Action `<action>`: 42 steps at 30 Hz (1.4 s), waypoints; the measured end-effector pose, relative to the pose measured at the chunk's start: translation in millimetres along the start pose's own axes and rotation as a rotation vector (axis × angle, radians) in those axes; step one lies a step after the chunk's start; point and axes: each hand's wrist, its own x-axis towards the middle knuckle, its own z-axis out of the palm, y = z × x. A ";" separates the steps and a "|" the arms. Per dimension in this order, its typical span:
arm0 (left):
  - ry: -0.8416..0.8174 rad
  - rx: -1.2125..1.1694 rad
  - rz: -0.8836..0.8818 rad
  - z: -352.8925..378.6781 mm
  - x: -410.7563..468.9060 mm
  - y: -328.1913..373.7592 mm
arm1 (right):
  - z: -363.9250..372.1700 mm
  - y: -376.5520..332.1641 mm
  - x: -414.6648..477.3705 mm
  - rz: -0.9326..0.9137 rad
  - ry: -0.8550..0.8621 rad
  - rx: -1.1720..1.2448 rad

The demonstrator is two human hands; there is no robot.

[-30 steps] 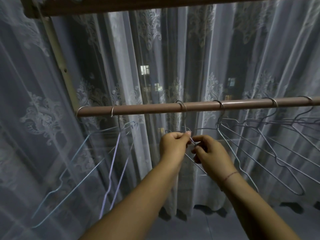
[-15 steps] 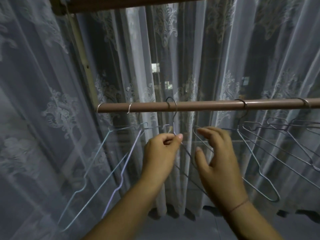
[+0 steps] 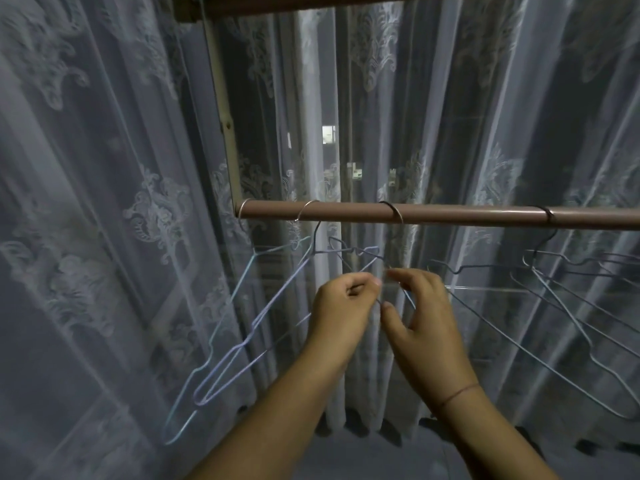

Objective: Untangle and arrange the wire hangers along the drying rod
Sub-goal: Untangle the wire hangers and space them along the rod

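Observation:
A brown drying rod (image 3: 450, 215) runs level from the window post to the right edge. Wire hangers hang from it by their hooks. A pale blue hanger (image 3: 227, 306) and a purple hanger (image 3: 277, 296) slant down at the rod's left end. Below the rod's middle, my left hand (image 3: 341, 310) is shut on the thin wire of a grey hanger (image 3: 396, 213). My right hand (image 3: 424, 317) is just right of it, thumb and fingers apart around the same wire. Several grey hangers (image 3: 568, 306) overlap at the right.
A sheer lace curtain (image 3: 104, 237) hangs close behind the rod and along the left. A pale window post (image 3: 225, 133) meets the rod's left end, under a wooden beam (image 3: 311, 3). The floor shows below my forearms.
The view has shifted, so the rod's left end sits nearer the middle. The grey hanger's hook has slid left along the rod. My right hand let go, then came back around the wire.

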 end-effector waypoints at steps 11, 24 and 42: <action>0.350 0.040 0.073 -77.3 14.0 22.0 | 52.3 -31.9 0.2 0.254 -0.359 0.386; 0.085 -0.379 -0.162 -71.3 27.2 8.9 | 77.6 -50.1 7.8 0.333 -0.300 0.717; 0.127 -0.381 -0.132 -57.8 63.2 9.1 | 74.1 -21.7 19.2 0.414 -0.273 0.642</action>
